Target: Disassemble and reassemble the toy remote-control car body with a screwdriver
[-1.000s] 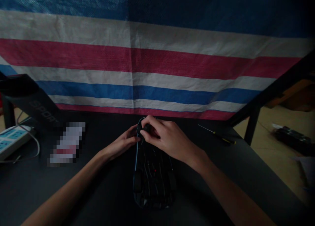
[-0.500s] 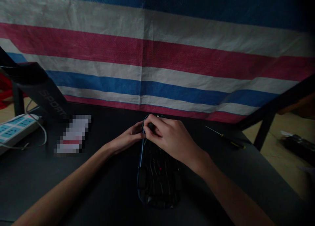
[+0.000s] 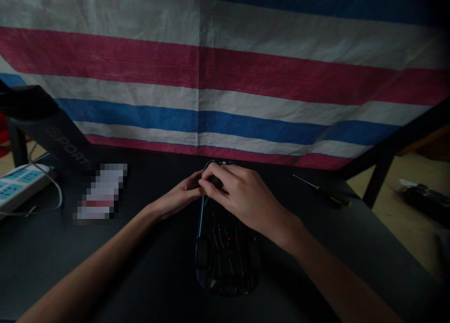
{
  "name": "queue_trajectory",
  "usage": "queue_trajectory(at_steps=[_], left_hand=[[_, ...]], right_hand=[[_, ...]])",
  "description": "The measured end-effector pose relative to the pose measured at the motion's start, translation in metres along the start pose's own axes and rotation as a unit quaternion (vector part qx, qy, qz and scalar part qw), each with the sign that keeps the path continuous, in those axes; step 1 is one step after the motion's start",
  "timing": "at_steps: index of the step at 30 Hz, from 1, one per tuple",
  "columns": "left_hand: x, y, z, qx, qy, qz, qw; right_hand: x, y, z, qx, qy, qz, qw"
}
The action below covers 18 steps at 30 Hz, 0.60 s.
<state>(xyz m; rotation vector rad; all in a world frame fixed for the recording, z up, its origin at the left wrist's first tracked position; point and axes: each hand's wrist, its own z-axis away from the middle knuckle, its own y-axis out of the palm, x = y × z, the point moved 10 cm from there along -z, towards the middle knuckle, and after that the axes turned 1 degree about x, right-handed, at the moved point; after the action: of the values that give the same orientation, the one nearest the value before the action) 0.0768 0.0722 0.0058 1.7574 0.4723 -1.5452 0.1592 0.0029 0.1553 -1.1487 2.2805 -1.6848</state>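
Observation:
A dark toy car [image 3: 228, 252] with blue edges lies upside down on the black table, its underside and two near wheels facing up. My left hand [image 3: 179, 196] is at the far left side of the car, thumb and fingers closed against its edge. Over the car's far end, my right hand [image 3: 242, 187] is closed in a pinch. Something small and dark shows between its fingers, too hidden to name. The right hand covers much of that end. A screwdriver [image 3: 330, 197] with a thin shaft and a black and yellow handle lies to the right.
On the left stand a white power strip [image 3: 23, 184] with a grey cable and a dark bottle-like object [image 3: 65, 140] marked SPORT. A blurred-out pale rectangle [image 3: 101, 191] lies beside them. A striped sheet [image 3: 218, 70] hangs behind the table [image 3: 147, 276].
The view has shifted slightly, so the background sits a little differently. My right hand's fingertips have moved slightly left; both hands stay at the car's far end.

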Motion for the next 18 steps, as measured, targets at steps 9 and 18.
queue_trajectory(at_steps=[9, 18], left_hand=[[-0.001, -0.001, 0.0, -0.011, 0.007, -0.013, 1.0], [0.001, -0.002, -0.001, -0.006, 0.003, -0.007, 1.0]], right_hand=[[0.0, 0.001, 0.001, 0.027, -0.008, -0.003, 1.0], [0.0, 0.0, -0.001, 0.006, -0.003, -0.02, 1.0]])
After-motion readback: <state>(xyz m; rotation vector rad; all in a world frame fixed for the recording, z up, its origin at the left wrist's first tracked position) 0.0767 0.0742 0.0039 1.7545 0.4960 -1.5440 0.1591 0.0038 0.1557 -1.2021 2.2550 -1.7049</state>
